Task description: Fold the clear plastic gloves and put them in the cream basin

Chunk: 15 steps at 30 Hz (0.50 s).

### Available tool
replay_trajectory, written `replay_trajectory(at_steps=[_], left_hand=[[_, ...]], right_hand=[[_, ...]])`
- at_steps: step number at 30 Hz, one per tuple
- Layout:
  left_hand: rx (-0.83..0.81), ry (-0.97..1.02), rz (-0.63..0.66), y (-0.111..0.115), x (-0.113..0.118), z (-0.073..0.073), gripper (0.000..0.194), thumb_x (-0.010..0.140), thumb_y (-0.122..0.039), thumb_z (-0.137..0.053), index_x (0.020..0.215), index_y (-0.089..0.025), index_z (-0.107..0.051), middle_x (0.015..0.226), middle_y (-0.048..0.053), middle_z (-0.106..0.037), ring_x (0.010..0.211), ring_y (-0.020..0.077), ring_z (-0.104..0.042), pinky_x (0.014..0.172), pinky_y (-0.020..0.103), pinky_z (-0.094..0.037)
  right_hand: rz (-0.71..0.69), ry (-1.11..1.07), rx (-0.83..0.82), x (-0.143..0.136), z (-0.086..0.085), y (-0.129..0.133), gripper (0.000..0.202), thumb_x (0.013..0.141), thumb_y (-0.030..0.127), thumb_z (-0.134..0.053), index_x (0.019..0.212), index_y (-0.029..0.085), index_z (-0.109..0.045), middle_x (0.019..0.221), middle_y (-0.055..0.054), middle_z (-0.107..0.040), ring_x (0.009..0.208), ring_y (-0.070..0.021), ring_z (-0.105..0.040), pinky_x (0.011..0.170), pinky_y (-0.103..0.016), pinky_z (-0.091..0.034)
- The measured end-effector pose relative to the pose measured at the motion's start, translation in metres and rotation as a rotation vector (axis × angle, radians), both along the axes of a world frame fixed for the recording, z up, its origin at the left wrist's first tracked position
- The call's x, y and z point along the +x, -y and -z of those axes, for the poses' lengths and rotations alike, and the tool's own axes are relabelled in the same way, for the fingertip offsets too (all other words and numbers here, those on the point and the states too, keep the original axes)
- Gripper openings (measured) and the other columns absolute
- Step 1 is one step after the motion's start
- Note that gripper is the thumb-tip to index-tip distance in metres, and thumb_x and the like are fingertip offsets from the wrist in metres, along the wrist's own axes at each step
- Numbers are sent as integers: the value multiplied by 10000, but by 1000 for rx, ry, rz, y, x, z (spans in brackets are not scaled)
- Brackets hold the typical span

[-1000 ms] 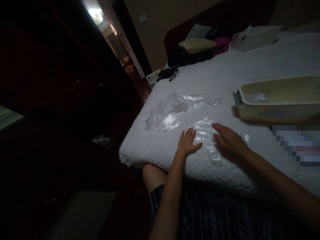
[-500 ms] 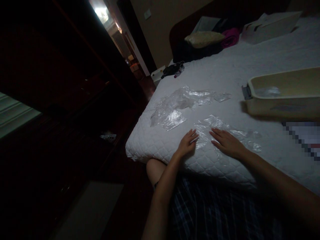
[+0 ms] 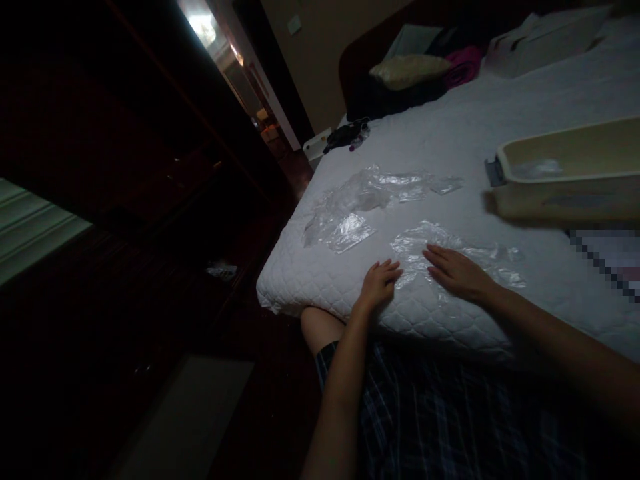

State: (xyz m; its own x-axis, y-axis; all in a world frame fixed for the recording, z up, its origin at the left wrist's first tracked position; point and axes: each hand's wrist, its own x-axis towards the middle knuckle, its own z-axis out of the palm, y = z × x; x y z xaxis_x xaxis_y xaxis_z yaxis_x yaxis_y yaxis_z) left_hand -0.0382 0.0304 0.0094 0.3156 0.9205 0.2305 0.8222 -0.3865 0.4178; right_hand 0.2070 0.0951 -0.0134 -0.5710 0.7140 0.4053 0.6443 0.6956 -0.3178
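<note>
A crumpled clear plastic bag (image 3: 417, 240) lies spread on the white quilted bed (image 3: 315, 280) in front of me. My left hand (image 3: 379, 285) is open at the bag's left edge, fingers stretched toward it. On the bag's near side my right hand (image 3: 457, 272) rests flat and open, with the film showing around its fingers. Neither hand grips anything. Farther back on the bed is a second stretch of wrinkled clear plastic film (image 3: 353, 230), apart from both hands.
To the right stands a cream plastic bin (image 3: 565, 207) with a grey latch and clear plastic inside. A pillow (image 3: 410, 72), magenta cloth (image 3: 464, 65) and a white box (image 3: 545, 47) sit near the headboard. Dark cabinets (image 3: 125, 167) flank the bed's left.
The view has shifted slightly. Both hands remain open at the near plastic bag, with the left hand's fingers slightly changed. The far film lies as before.
</note>
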Motion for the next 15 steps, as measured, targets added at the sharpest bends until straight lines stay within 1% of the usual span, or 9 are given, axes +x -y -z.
replay_trajectory(at_steps=[2, 6, 9, 11, 13, 15], left_hand=[[-4, 9, -11, 0, 0, 1, 401, 853, -91, -488, 1188, -257, -632, 1365, 2, -574, 1359, 137, -436, 1168, 455, -317], [21, 43, -27, 1, 1, 3, 379, 852, -95, -504, 1161, -261, -645, 1345, -3, -592, 1346, 127, -451, 1167, 436, -325], [53, 72, -21, 3, 1, 4, 380, 845, -94, -503, 1152, -262, -650, 1331, -3, -603, 1329, 128, -472, 1168, 428, -326], [73, 88, -31, 4, 1, 4, 388, 837, -89, -500, 1152, -259, -650, 1325, -3, -609, 1324, 125, -477, 1168, 421, -329], [69, 87, -40, 5, 1, 4, 420, 818, -73, -502, 1167, -260, -639, 1331, -7, -604, 1332, 127, -468, 1169, 429, -329], [44, 72, -41, 5, 1, 5, 461, 796, -60, -505, 1189, -269, -624, 1345, -12, -592, 1345, 141, -455, 1168, 461, -329]], right_hand=[[31, -88, 15, 1, -4, 3, 548, 948, 449, -323, 1404, 187, -478, 1433, -139, -491, 1296, -314, -476, 1042, -539, -417], [194, -285, 101, 3, -14, 13, 502, 939, 424, -365, 1375, 214, -500, 1308, -136, -572, 1218, -313, -530, 1003, -518, -461], [264, -345, 132, 4, -21, 16, 512, 928, 435, -379, 1380, 225, -497, 1218, -142, -618, 1159, -323, -562, 979, -515, -477], [289, -379, 65, 7, -25, 11, 501, 932, 470, -360, 1370, 275, -507, 1136, -120, -660, 1080, -321, -608, 918, -519, -511], [291, -419, -77, 14, -31, 0, 467, 930, 516, -356, 1305, 324, -558, 995, -86, -703, 929, -307, -664, 797, -503, -561], [265, -412, -204, 21, -39, -11, 442, 918, 553, -379, 1218, 329, -613, 889, -63, -716, 800, -289, -684, 690, -470, -580]])
